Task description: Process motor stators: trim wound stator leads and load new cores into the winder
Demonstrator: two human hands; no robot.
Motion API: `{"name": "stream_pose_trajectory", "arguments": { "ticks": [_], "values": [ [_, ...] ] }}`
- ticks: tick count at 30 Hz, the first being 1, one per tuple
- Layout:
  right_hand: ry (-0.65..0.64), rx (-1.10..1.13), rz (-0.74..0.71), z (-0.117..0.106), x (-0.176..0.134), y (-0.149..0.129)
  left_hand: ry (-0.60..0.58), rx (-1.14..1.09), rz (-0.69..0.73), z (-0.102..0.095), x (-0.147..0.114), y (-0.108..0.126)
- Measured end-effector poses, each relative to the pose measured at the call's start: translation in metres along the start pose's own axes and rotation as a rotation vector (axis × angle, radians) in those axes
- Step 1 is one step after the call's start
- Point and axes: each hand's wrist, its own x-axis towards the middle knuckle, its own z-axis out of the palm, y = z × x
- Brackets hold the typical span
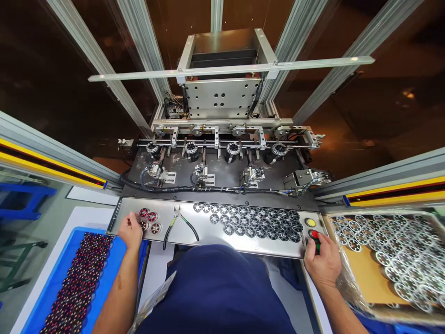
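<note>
My left hand point(130, 230) is at the left end of the metal shelf point(205, 232), its fingers curled together. Whether anything is between them is hidden. Just right of it lie several small round parts with reddish windings point(152, 216). Wire cutters point(178, 222) with green-and-black handles rest on the shelf with their handles spread. At the right end, my right hand point(323, 260) is around the push buttons, holding nothing, with thumb and fingers apart. Its fingers are by the red button point(314, 234) and its thumb is near the green button point(317, 248). A yellow button point(310, 222) sits behind.
Rows of dark slotted rings point(255, 221) cover the shelf's middle and right. Behind stands a machine with several round fixtures point(232, 150) and clamps. A blue tray point(74, 278) of wound parts is left; a box of silvery rings point(399, 255) is right. Yellow-edged bars point(399, 191) flank the opening.
</note>
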Motion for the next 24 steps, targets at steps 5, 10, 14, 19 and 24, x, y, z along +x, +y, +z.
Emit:
{"name": "stream_pose_trajectory", "arguments": {
  "ticks": [5,10,14,19,24],
  "values": [
    [-0.002,-0.009,0.008,-0.001,0.001,-0.001,0.003,0.006,0.001,0.000,-0.001,0.000],
    [0.007,-0.033,-0.018,0.000,0.000,0.002,-0.003,0.008,-0.001,0.000,-0.001,0.000],
    [0.017,-0.064,-0.047,0.003,-0.002,0.006,-0.010,0.007,-0.002,0.000,0.000,0.000],
    [0.043,-0.084,-0.117,0.001,-0.003,0.006,-0.017,-0.009,-0.009,0.000,-0.001,0.002],
    [0.037,-0.027,-0.304,-0.008,0.002,-0.007,0.003,-0.027,-0.037,0.000,-0.003,-0.001]
  ]
}}
